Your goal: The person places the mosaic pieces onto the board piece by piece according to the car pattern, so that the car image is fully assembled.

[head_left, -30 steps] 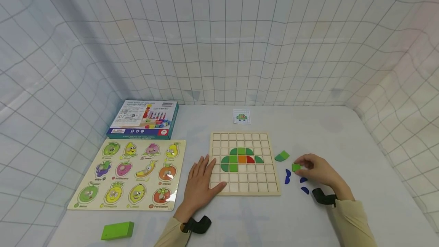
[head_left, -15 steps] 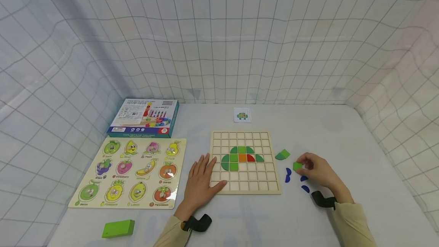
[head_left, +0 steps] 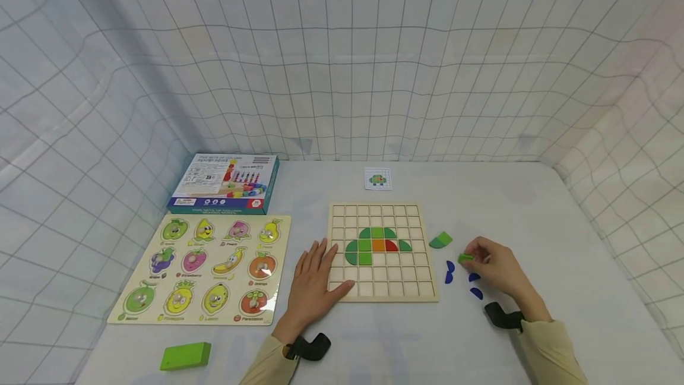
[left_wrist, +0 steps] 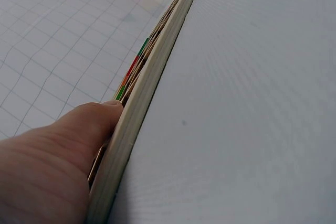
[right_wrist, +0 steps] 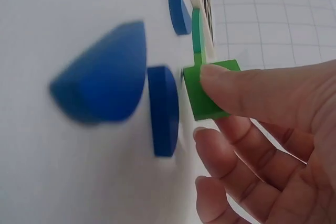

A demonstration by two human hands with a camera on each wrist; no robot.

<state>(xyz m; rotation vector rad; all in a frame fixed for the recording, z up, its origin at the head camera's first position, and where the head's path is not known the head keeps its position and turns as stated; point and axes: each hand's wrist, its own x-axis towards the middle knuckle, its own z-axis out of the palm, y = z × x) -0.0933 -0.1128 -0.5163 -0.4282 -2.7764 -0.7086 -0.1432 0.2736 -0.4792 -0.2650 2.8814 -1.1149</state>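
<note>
A wooden grid board [head_left: 395, 294] lies mid-table, with green, orange and red pieces set in its cells. My left hand [head_left: 314, 290] rests on the board's left edge, fingers straight and spread; its thumb [left_wrist: 86, 124] lies over the near rim in the left wrist view. To the right of the board, my right hand [head_left: 494, 263] pinches a light green square block [right_wrist: 210, 90] between thumb and fingers. Blue half-round pieces [head_left: 476, 293] lie close by that hand. A dark green rounded piece [head_left: 437, 243] and a light green square [head_left: 445, 236] touch each other beside the board.
A small pattern card [head_left: 377, 179] lies behind the board. On the left are a fruit puzzle board [head_left: 203, 272] and a printed box [head_left: 221, 183] behind it. A green rectangular block [head_left: 185, 356] lies at the front left. Grid-patterned cloth walls surround the table.
The green square block has tilted between my right fingers, so less of its face shows in the head view. My left hand stays in place on the board.
</note>
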